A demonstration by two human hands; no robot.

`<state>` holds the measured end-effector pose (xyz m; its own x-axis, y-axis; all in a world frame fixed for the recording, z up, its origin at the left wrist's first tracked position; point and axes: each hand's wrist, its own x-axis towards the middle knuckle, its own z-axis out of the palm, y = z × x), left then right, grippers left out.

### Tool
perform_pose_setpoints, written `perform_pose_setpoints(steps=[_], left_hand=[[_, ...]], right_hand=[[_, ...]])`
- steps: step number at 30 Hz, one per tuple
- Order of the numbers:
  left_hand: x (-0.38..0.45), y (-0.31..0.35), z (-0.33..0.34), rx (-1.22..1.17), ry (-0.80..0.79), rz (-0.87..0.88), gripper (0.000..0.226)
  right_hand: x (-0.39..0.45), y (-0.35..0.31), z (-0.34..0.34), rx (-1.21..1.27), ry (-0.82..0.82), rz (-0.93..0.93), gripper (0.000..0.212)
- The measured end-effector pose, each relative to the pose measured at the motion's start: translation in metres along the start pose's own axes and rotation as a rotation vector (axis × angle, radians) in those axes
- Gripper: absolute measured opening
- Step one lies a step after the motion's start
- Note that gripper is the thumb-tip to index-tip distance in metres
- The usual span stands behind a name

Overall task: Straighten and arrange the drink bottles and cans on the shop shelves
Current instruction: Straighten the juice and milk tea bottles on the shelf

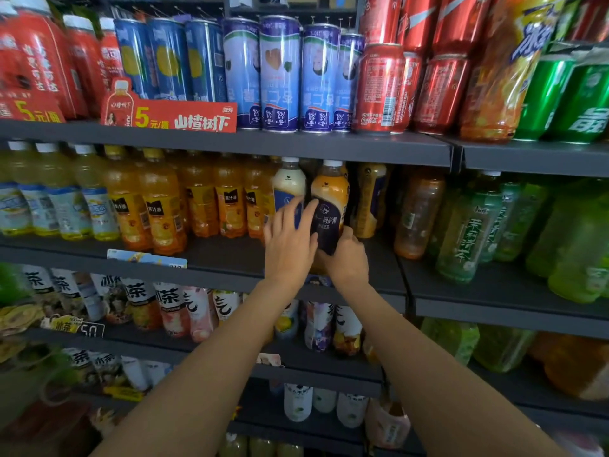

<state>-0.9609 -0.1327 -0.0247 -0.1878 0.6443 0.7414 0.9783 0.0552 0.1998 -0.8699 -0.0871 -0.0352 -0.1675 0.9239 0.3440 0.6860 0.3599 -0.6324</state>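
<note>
Your second shelf (230,255) carries four pale lemon bottles (56,206) at its left end, about five orange juice bottles (161,206), then two milk tea bottles at mid-front edge. Your left grip (290,239) lies wide against the white one (289,183); your right grip (346,258) holds the orange-topped one (329,199), tilted.

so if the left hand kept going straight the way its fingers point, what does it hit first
Probably the pale milk tea bottle: the left hand points up and into the shelf, its fingers already at that bottle's blue label. Depth is unclear.
</note>
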Motion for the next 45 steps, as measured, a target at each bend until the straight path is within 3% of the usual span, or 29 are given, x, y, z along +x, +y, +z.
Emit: perform_pose_setpoints(steps=[8,16,19,26,32,39,45], left_hand=[[0.004,-0.003,0.001,0.163,0.007,0.135,0.080],[-0.012,-0.005,0.006,0.121,0.006,0.131,0.062],[-0.021,0.019,0.007,0.057,-0.038,0.101,0.057],[-0.041,0.143,0.004,-0.050,-0.314,0.207,0.059],[-0.075,0.286,0.005,-0.162,-0.356,0.298,0.066],[-0.130,0.466,0.008,-0.077,-0.435,0.335,0.066],[-0.138,0.549,0.010,-0.075,-0.565,0.295,0.069]], right_hand=[[-0.001,-0.001,0.011,-0.287,0.081,-0.087,0.047],[-0.012,0.012,-0.008,-0.340,-0.009,-0.135,0.066],[-0.028,0.034,-0.038,-0.455,-0.012,-0.241,0.059],[-0.065,0.110,-0.157,-0.653,-0.014,-0.272,0.038],[-0.113,0.195,-0.274,-0.712,0.010,-0.151,0.035],[-0.179,0.311,-0.418,-0.729,0.029,-0.005,0.038],[-0.195,0.371,-0.494,-0.721,0.050,0.050,0.040]])
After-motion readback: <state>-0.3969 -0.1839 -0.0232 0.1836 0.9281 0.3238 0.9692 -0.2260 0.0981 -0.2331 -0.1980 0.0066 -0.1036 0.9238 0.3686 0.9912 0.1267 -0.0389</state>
